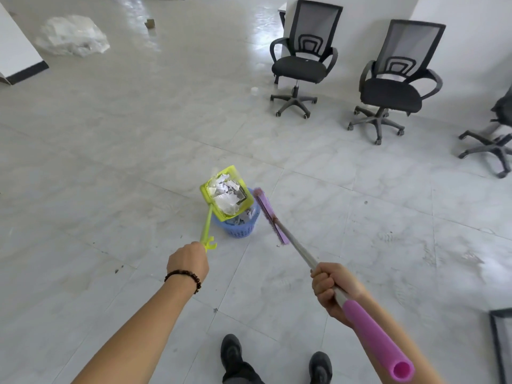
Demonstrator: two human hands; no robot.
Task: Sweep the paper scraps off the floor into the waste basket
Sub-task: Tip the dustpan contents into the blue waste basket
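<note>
Two dark shoes (231,353) at bottom edge, on the tiled floor (110,167). Right hand (329,292) is fisted around the broom (297,246), fingers wrapped on the grey shaft just above the purple foam grip (374,336). Left hand (188,263), beaded bracelet (184,275) on the wrist, is closed on the end of the yellow-green dustpan handle (207,227); fingers mostly hidden behind the back of the hand. Dustpan (206,191) is lifted and tilted over the blue waste basket (241,231), its lower lip at the basket rim. Paper scraps (225,194): a white crumpled pile in the pan, more visible inside the basket below it. Purple broom head (270,214) sits just right of the basket, bristle edge facing it; can't tell if they touch. A few dark specks on the tiles near the hands. Further back right: two black mesh office chairs (302,65), a third cut off by the frame edge. Far left: a heap of clear plastic wrap (72,36).
</note>
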